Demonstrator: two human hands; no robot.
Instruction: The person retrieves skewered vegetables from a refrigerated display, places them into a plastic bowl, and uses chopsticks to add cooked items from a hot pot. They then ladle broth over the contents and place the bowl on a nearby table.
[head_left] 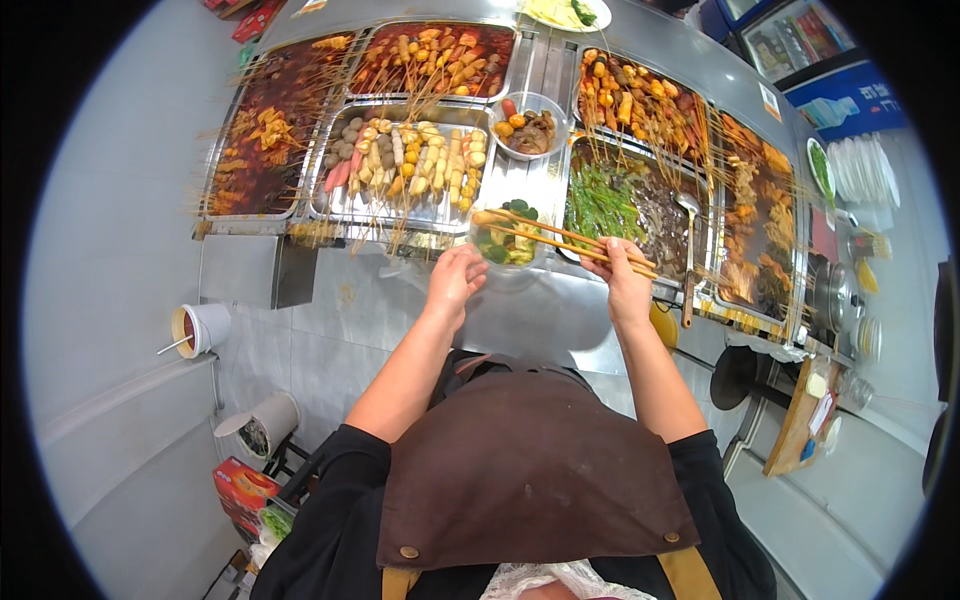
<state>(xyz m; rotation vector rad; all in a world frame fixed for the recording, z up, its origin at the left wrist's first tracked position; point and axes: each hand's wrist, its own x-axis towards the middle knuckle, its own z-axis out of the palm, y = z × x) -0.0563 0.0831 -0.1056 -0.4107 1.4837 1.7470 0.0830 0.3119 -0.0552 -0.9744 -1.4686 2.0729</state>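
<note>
A clear plastic bowl (541, 252) with broccoli (496, 252) and other pieces in it is at the near edge of the steel counter. The curled fingers of my left hand (457, 282) are at its left rim. My right hand (624, 287) is closed around a pair of long wooden chopsticks (570, 238). Their tips reach across the bowl to its left side, by a small tan-orange piece (484, 218). Whether the tips pinch that piece is too small to tell. Just behind is a second clear bowl (560, 128) holding meat and round orange pieces.
Steel trays of skewers, including a pale assortment tray (322, 208), fill the counter left and right. A ladle (688, 245) lies over the dark tray at right, its handle past the front edge. Stacked white plates (865, 170) stand far right; a white bucket (207, 325) is at left.
</note>
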